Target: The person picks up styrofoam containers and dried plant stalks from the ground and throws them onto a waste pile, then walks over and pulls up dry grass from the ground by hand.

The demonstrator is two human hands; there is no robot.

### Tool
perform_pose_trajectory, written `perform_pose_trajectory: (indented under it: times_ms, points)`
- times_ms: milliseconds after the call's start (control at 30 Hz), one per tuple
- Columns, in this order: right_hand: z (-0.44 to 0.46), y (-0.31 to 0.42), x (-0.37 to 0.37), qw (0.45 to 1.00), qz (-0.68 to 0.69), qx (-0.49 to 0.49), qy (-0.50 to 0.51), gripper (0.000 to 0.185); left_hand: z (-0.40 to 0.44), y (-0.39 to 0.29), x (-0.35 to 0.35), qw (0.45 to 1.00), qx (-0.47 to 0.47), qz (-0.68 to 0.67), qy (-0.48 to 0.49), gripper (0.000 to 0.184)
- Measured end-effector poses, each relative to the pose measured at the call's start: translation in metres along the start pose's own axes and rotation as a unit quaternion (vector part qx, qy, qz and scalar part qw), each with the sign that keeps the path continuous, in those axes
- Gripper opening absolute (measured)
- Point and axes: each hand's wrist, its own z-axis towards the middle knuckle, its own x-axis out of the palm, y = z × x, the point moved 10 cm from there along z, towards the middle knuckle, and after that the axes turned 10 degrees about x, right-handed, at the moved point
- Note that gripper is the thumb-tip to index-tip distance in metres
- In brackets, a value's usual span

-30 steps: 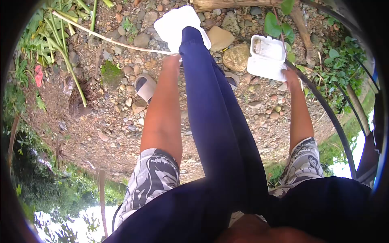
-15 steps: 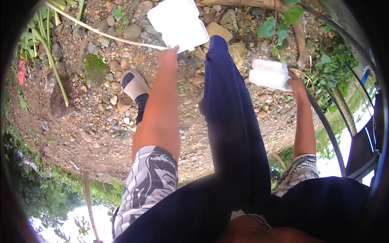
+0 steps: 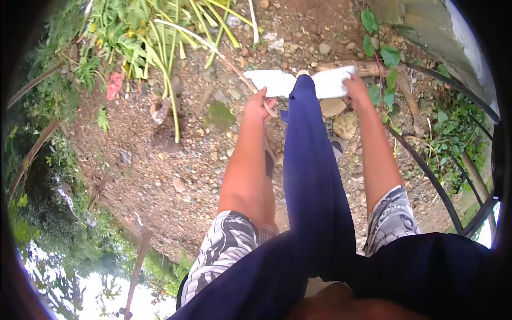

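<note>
My left hand grips a white foam container together with a long thin stick, which slants up to the left. Another white foam container is held at its right edge by my right hand. The two containers are near each other ahead of me, and a dark blue hanging cloth covers the space between them.
Cut green stalks and leaves lie at the upper left, near a red scrap. A log, large stones and dark curved bars are on the right, with a concrete wall beyond.
The view has shifted, showing more of the stalks and wall. My right hand has brought its container inward, close to the one in my left hand. The stick has moved with my left hand.
</note>
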Motion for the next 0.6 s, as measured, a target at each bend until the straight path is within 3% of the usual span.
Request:
perform_pose_trajectory:
  times_ms: [33,100,133,167,233,267,300,333,400,433,500,533,567,600]
  points:
    - [-0.002,0.050,0.042,0.998,-0.034,-0.042,0.019,0.039,-0.031,-0.060,0.022,0.997,0.071,-0.018,-0.029,0.018]
    - [-0.013,0.154,0.106,0.969,-0.118,-0.206,-0.065,0.044,-0.092,-0.166,0.062,0.983,0.169,-0.053,-0.042,0.024]
    - [-0.030,0.205,0.145,0.961,-0.081,-0.265,-0.012,0.045,-0.124,-0.215,0.082,0.975,0.220,0.007,-0.041,0.025]
    - [-0.048,0.243,0.183,0.962,-0.015,-0.262,0.077,0.049,-0.153,-0.259,0.107,0.961,0.273,0.028,0.015,0.025]
    - [-0.096,0.313,0.220,0.935,-0.013,-0.347,0.072,0.069,-0.184,-0.335,0.120,0.946,0.298,0.125,-0.008,0.026]
    - [-0.126,0.335,0.228,0.924,-0.058,-0.363,0.106,0.067,-0.197,-0.365,0.126,0.943,0.298,0.147,-0.004,0.035]
    - [-0.143,0.335,0.216,0.944,-0.061,-0.322,0.031,0.073,-0.225,-0.392,0.126,0.888,0.352,0.286,-0.074,0.051]
    - [-0.151,0.327,0.209,0.946,-0.077,-0.315,0.009,0.073,-0.230,-0.402,0.124,0.879,0.297,0.373,-0.032,0.070]
    - [-0.146,0.282,0.193,0.948,-0.100,-0.301,-0.014,0.072,-0.249,-0.407,0.091,0.812,0.234,0.520,-0.125,0.086]
    - [-0.135,0.243,0.176,0.948,-0.107,-0.300,-0.018,0.070,-0.260,-0.391,0.074,0.789,0.183,0.571,-0.133,0.107]
    - [-0.127,0.129,0.125,0.956,-0.152,-0.247,-0.050,0.061,-0.267,-0.339,0.026,0.788,0.106,0.592,-0.131,0.094]
    - [-0.135,0.068,0.089,0.945,-0.226,-0.218,-0.086,0.058,-0.267,-0.311,-0.013,0.800,0.091,0.569,-0.170,0.100]
    - [-0.134,-0.005,0.048,0.952,-0.193,-0.214,-0.100,0.053,-0.251,-0.281,-0.068,0.802,0.033,0.572,-0.168,0.104]
    - [-0.156,-0.078,-0.003,0.973,-0.169,-0.076,-0.135,0.046,-0.267,-0.235,-0.087,0.810,-0.016,0.560,-0.176,0.103]
